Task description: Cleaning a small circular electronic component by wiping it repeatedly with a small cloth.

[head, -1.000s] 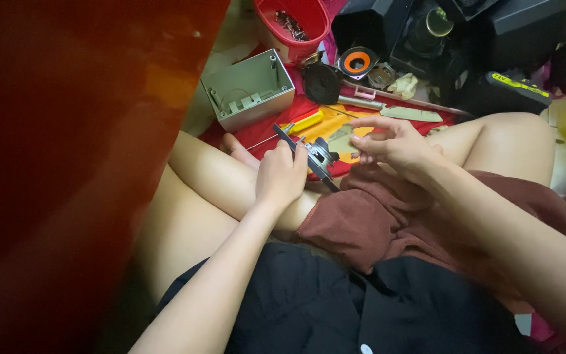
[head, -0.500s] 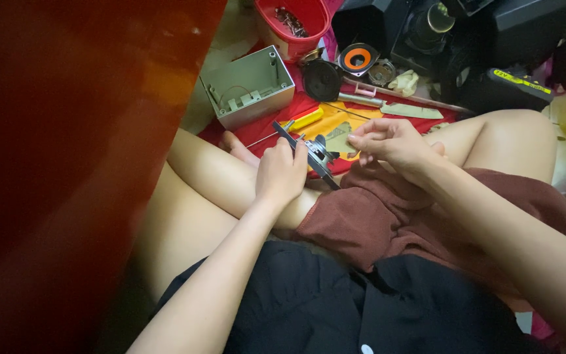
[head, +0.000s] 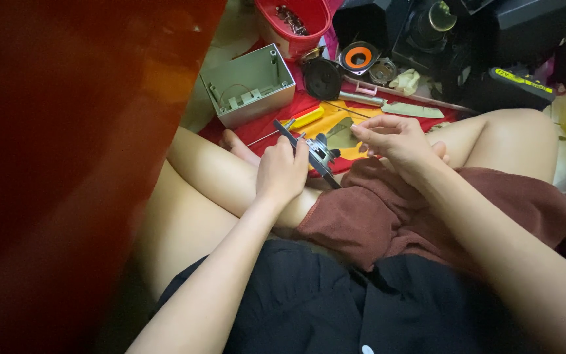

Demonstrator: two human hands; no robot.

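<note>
Gripping a dark metal part (head: 314, 153), the left hand (head: 282, 174) closed its fingers round the lower end, and the piece slanted up to the left across the person's crossed legs. One right hand (head: 396, 141) hovered just beside it, fingers curled and pinched together, though whether they held anything small could not be made out at this angle. So: two hands, one part between them.

Beyond the knees lay one red mat (head: 266, 128), crowded. One grey open box (head: 250, 85) sat tilted at its left edge, clips inside. One yellow-handled screwdriver (head: 296, 122) rested right behind the left hand. One red tub (head: 296, 23) of small metal bits stood further back. Two round speakers showed: a dark one (head: 323, 78) and, just to its right, one with an orange ring (head: 359, 58). One black device with a yellow label (head: 522, 82) sat well apart on the right. One broad reddish-brown panel (head: 67, 164) filled the left.
</note>
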